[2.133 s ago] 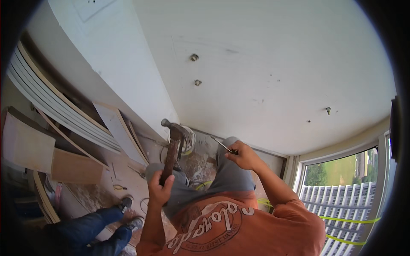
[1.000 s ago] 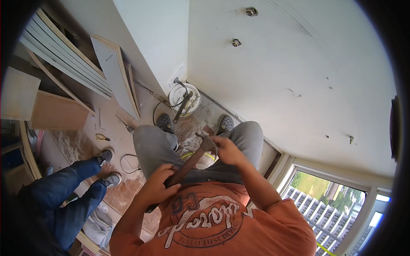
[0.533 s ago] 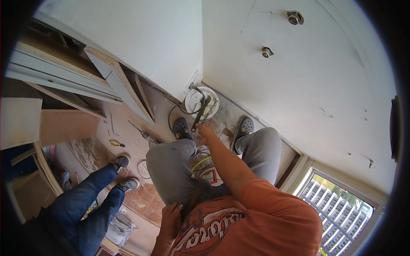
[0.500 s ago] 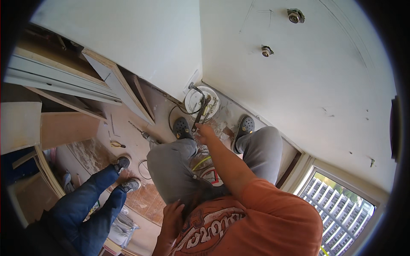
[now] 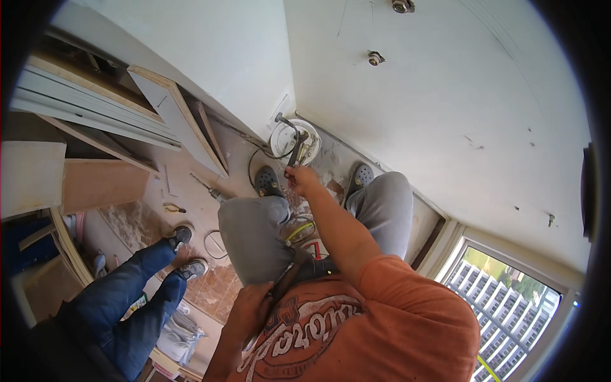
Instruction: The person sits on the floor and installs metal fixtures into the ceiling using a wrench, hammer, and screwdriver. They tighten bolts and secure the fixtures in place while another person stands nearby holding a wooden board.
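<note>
My right hand (image 5: 301, 179) is closed round the lower end of a dark wrench (image 5: 294, 155), whose upper end lies over a white bucket (image 5: 275, 141). Small metal fittings (image 5: 310, 145) show inside the bucket. At my waist, my left hand (image 5: 252, 302) is curled against one end of a long dark-brown handle-like piece (image 5: 289, 274). Its kind is unclear, and my fingers are partly hidden there. A black cable with an angled plug-like end (image 5: 282, 119) hangs over the bucket's rim.
A drill with a long bit (image 5: 213, 191) and yellow-handled pliers (image 5: 173, 208) lie on the dusty floor. Another person's legs (image 5: 137, 280) are at the left. Wooden panels (image 5: 175, 114) lean behind. Pipe fittings (image 5: 375, 58) stick out of the wall; a window (image 5: 503, 305) is at right.
My right hand has drawn slightly nearer with the wrench. My left hand has shifted a little, and the dark-brown piece beside it now shows more clearly. The view has tilted slightly.
</note>
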{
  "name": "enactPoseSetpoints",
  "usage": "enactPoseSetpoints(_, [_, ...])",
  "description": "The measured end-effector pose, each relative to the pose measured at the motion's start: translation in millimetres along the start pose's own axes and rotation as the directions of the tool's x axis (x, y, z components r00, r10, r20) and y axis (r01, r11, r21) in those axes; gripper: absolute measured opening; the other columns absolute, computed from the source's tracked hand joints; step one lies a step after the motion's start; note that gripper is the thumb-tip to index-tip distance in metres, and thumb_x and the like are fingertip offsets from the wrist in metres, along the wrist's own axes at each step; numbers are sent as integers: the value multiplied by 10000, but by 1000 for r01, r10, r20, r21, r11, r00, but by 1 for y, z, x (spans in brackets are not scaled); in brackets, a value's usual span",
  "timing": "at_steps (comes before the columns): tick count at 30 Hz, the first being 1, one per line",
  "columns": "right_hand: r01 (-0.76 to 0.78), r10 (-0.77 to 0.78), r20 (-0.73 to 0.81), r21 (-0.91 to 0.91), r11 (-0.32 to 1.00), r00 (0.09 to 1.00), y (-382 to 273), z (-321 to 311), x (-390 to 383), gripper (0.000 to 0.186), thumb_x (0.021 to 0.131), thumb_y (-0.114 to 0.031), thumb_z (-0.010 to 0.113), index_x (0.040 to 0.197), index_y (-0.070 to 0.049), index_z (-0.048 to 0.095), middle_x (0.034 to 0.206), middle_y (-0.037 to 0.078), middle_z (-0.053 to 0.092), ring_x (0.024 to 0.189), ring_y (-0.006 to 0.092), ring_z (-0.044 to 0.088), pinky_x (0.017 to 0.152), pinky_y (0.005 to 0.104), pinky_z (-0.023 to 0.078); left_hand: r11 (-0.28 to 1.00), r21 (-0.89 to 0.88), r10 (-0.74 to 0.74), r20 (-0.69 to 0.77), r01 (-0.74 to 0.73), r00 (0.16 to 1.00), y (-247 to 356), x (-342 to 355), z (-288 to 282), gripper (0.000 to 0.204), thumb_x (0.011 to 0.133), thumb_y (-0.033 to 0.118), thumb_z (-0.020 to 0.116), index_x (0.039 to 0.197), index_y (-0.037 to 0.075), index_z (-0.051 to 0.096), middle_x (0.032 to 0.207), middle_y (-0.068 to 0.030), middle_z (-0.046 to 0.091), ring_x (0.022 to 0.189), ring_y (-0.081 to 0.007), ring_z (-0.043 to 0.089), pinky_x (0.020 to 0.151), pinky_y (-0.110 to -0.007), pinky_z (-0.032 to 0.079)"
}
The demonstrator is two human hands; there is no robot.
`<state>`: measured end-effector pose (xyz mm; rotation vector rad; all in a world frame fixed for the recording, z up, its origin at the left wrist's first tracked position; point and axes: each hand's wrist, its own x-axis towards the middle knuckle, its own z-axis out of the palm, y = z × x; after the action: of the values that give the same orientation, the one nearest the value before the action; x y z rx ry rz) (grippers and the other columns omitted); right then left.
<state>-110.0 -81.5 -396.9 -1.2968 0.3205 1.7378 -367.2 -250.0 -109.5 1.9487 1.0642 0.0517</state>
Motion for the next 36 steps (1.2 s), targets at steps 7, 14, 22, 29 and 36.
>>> enactPoseSetpoints(7, [266,-241,114,-349,899,964,-47,-34,-85,8,898,-113,628,901,-118,622,807,-24,613,713,91,549,628,275,417,994,49,110,-202,-102,973,9,-1,7,386,794,83,703,1156,7,591,1169,-190,596,1068,-375,555,924,-432,445])
enactPoseSetpoints(14, [568,-447,456,-168,806,770,-66,-52,-270,195,929,-81,587,1121,-57,610,908,-2,629,736,83,556,711,263,489,951,94,309,-253,-295,917,9,54,-23,379,803,128,705,1141,-10,601,1113,-200,624,1051,-380,574,922,-421,450])
enactPoseSetpoints(22, [811,-659,485,-444,381,575,-155,-6,-340,223,993,-164,502,1138,-26,600,830,7,584,689,84,547,621,248,479,962,177,267,-487,-206,832,-40,160,-20,271,820,170,681,1044,20,649,1018,-167,666,986,-353,593,870,-433,458])
enactPoseSetpoints(29, [237,-870,493,-843,-483,-18,-252,34,-386,239,931,-251,575,911,-26,653,686,135,624,668,310,612,614,412,470,893,450,259,-476,-20,840,-32,160,-1,179,805,219,674,917,81,696,921,-95,692,910,-288,604,807,-420,416])
enactPoseSetpoints(36, [23,-847,531,-847,-531,18,-277,69,-393,255,930,-255,564,828,-28,618,754,163,647,729,376,610,650,468,472,910,413,286,-566,-34,774,-35,157,-5,127,805,216,660,826,95,693,851,-73,690,851,-280,605,770,-422,407])
